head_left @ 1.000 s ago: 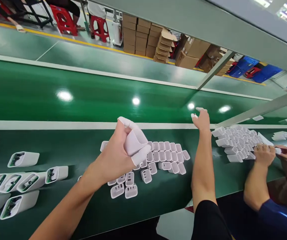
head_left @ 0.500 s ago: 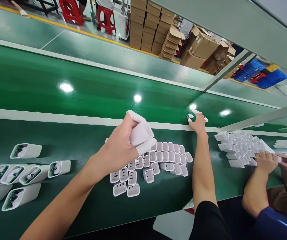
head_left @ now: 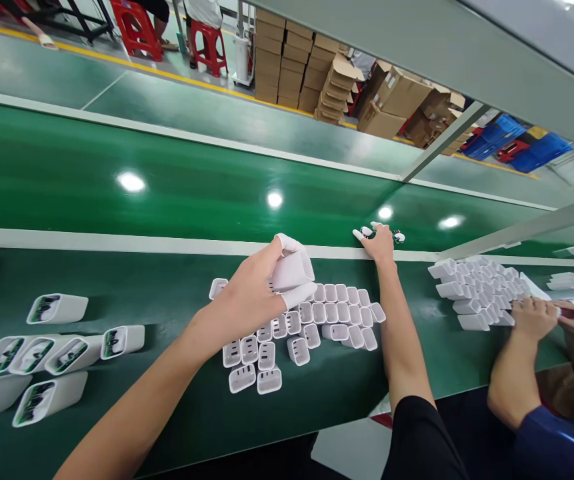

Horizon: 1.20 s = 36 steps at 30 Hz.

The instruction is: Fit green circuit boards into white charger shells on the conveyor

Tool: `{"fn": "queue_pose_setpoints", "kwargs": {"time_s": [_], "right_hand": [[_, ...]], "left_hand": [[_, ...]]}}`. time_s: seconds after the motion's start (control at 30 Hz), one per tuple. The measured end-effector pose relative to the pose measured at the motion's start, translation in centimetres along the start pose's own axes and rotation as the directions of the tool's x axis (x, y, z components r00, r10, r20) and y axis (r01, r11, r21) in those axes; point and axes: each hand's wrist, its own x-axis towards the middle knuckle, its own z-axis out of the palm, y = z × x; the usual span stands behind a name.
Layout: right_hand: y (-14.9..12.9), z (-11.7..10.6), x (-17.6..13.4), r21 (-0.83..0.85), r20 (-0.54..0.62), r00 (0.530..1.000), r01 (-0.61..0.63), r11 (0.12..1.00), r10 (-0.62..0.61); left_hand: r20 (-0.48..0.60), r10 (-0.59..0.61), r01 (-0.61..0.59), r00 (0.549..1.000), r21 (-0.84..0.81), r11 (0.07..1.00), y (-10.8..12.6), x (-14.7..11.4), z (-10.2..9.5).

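Observation:
My left hand (head_left: 251, 283), with white finger covers on thumb and finger, is closed around a white plastic housing (head_left: 293, 270) above the dark green bench. Beneath it stand rows of similar white open housings (head_left: 337, 312), partly hidden by the hand. My right hand (head_left: 380, 243) reaches over the bench's white edge onto the green belt. Its thumb and fingers, also in white covers, are spread around a small white-and-dark part (head_left: 366, 231). A second small part (head_left: 399, 236) lies on the belt just right of that hand.
At left on the bench are several white housings with green-and-dark insides (head_left: 71, 353). To the right, a co-worker's hands (head_left: 534, 317) work beside a cluster of white housings (head_left: 477, 287). A slanted metal post (head_left: 447, 141) and overhead beam cross the upper right. Cardboard boxes (head_left: 294, 63) stand beyond.
My right hand has moved left along the belt, and the two small parts have shifted left too. My left hand still holds the housing, slightly lower and further right.

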Motion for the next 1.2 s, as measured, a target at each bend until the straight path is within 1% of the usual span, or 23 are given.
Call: {"fn": "queue_pose_setpoints", "kwargs": {"time_s": [0.1,0.2,0.3,0.37,0.4,0.43,0.47,0.5,0.57,0.6,0.67,0.77,0.83,0.87,0.93,1.0,1.07,1.1,1.2], "right_hand": [[-1.5,0.0,-0.2,0.073,-0.007,1.0,-0.017,0.997,0.017],[-3.3,-1.2,-0.4,0.22,0.036,0.999,0.011,0.975,-0.02],[-6.3,-4.1,-1.6,0.403,0.043,0.992,0.088,0.911,-0.115],[-9.3,-7.0,-4.0,0.508,-0.007,0.98,0.176,0.843,-0.2],[-11.1,-8.5,-5.7,0.567,-0.052,0.963,0.246,0.786,-0.264],[-13.0,-9.9,-7.8,0.649,-0.157,0.92,0.37,0.664,-0.359],[-15.0,-11.2,-10.1,0.675,-0.243,0.861,0.481,0.559,-0.448],[-16.9,-12.3,-12.5,0.658,-0.302,0.797,0.572,0.49,-0.523],[-20.3,-13.4,-17.0,0.605,-0.36,0.687,0.687,0.403,-0.631],[-21.6,-13.3,-18.7,0.584,-0.402,0.652,0.723,0.368,-0.643],[-23.3,-12.4,-21.1,0.562,-0.461,0.629,0.753,0.342,-0.625],[-24.0,-10.3,-22.1,0.516,-0.547,0.576,0.804,0.297,-0.608],[-23.9,-9.3,-22.0,0.483,-0.595,0.538,0.833,0.27,-0.597],[-23.8,-9.1,-21.8,0.473,-0.607,0.527,0.841,0.263,-0.594],[-23.8,-8.8,-21.7,0.464,-0.612,0.522,0.845,0.264,-0.594],[-23.8,-8.6,-21.6,0.456,-0.609,0.51,0.852,0.258,-0.607],[-23.9,-8.4,-21.5,0.449,-0.608,0.489,0.862,0.236,-0.626],[-23.8,-8.4,-21.5,0.447,-0.608,0.475,0.867,0.22,-0.636],[-23.8,-8.3,-21.2,0.44,-0.606,0.451,0.876,0.196,-0.655]], "left_hand": [[-0.007,0.024,-0.024,1.0,0.032,0.999,-0.3,0.2,0.1],[-0.033,0.045,-0.043,0.998,0.056,0.998,-0.9,0.6,-0.1],[-0.05,0.086,-0.085,0.995,0.024,0.996,-1.6,1.1,-0.4],[-0.064,0.169,-0.171,0.983,-0.025,0.985,-2.0,1.4,-0.7],[-0.073,0.221,-0.225,0.972,-0.045,0.973,-2.2,1.4,-0.9],[-0.084,0.273,-0.278,0.958,-0.054,0.959,-2.2,1.4,-1.0],[-0.096,0.321,-0.327,0.942,-0.049,0.944,-2.3,1.4,-1.2],[-0.107,0.365,-0.37,0.925,-0.032,0.928,-2.3,1.3,-1.3],[-0.131,0.445,-0.445,0.886,0.03,0.895,-2.1,1.1,-1.6],[-0.141,0.486,-0.482,0.863,0.064,0.874,-2.0,1.0,-1.6],[-0.164,0.569,-0.555,0.806,0.125,0.822,-1.7,0.7,-1.8],[-0.181,0.669,-0.642,0.721,0.191,0.743,-1.2,0.5,-1.8],[-0.176,0.7,-0.666,0.692,0.217,0.713,-0.9,0.4,-1.9],[-0.17,0.707,-0.672,0.686,0.224,0.706,-0.8,0.4,-1.9],[-0.168,0.706,-0.669,0.688,0.229,0.707,-0.7,0.3,-1.9],[-0.168,0.692,-0.654,0.702,0.234,0.72,-0.6,0.1,-2.0],[-0.164,0.675,-0.633,0.72,0.245,0.735,-0.6,0.1,-2.0],[-0.161,0.674,-0.631,0.721,0.25,0.734,-0.6,0.0,-2.0],[-0.165,0.696,-0.652,0.699,0.252,0.715,-0.7,0.2,-2.0]]}}
